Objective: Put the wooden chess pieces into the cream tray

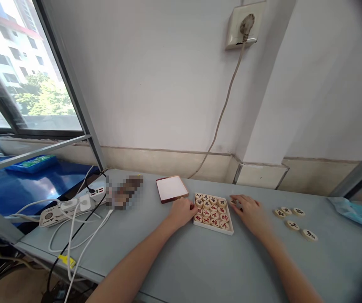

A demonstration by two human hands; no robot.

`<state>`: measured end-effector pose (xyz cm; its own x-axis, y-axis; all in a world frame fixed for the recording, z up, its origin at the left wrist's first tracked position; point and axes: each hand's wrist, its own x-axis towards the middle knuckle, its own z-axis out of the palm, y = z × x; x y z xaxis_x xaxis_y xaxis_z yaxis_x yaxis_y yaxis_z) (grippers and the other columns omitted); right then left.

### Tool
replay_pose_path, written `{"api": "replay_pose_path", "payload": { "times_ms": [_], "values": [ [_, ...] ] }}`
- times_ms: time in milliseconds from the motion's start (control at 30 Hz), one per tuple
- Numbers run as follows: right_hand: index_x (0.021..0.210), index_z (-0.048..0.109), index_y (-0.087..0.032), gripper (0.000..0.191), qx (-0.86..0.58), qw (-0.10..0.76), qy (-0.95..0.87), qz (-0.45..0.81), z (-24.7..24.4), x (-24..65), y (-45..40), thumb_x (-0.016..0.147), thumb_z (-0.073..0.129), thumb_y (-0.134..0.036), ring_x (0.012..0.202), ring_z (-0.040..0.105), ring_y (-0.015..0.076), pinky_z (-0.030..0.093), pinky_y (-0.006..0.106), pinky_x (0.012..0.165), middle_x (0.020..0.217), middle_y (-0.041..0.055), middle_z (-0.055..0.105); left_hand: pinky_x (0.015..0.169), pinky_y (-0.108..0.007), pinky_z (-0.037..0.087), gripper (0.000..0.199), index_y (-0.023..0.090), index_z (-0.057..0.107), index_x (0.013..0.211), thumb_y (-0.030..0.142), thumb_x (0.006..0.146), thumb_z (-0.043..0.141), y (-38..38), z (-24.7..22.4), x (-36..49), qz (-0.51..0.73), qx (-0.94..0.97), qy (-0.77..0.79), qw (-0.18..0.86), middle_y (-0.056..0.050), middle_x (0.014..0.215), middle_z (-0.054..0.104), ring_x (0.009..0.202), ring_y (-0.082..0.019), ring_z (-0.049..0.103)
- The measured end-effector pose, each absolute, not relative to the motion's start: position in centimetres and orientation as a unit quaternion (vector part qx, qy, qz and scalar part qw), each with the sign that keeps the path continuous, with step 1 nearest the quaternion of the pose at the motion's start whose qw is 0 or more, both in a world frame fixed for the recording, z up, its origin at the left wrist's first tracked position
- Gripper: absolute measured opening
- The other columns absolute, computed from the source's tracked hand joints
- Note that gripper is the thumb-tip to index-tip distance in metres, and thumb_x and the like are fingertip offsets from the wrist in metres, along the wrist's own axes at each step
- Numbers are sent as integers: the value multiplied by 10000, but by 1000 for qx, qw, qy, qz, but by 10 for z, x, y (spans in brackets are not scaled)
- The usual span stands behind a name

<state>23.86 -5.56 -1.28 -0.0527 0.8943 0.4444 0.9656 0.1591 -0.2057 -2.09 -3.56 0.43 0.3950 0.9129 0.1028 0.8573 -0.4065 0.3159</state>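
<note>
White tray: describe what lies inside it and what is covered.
Inside the white tray sit rows of round pieces marked with red or black characters. Whatever lies beneath them is hidden.

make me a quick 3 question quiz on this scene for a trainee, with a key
1. True or false: the lid lies to the left of the box.
2. How many loose discs lie on the table to the right of the right hand?
3. What colour are the marks on the front-row discs in the box? a) green b) blue c) red

Key: 1. true; 2. five; 3. c
</note>
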Motion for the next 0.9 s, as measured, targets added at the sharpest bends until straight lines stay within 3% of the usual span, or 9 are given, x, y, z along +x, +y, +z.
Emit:
{"api": "replay_pose_path", "payload": {
  "times_ms": [133,300,567,900],
  "values": [
    [1117,525,-215,341,-619,292,-728,-50,6,223,-65,873,410,-423,903,566,211,434,379,819,977,64,619,611,-237,347,301,164,654,702,277,838,410,-37,6,-22,127,833,527,112,-67,731,661,737,-172,597],
    [1037,562,-249,252,-538,252,-803,50,15,192,-73,890,402,-377,936,563,185,467,313,778,1047,52,586,600,-239,346,357,163,654,700,304,861,369,-35,1,-22,142,837,519,100,-71,726,655,718,-171,595],
    [1006,597,-256,247,-520,213,-826,-41,10,187,-73,874,390,-232,918,542,188,438,344,771,1042,57,553,633,-246,368,352,167,657,725,304,863,363,-34,-1,-21,133,839,519,97,-76,767,666,754,-179,593],
    [1098,581,-302,266,-565,182,-801,-78,10,189,-72,876,434,-299,932,538,189,362,337,738,1041,14,616,663,-251,371,336,166,640,743,301,875,362,-35,1,-21,122,837,523,104,-77,779,660,797,-187,599]
  ]
}}
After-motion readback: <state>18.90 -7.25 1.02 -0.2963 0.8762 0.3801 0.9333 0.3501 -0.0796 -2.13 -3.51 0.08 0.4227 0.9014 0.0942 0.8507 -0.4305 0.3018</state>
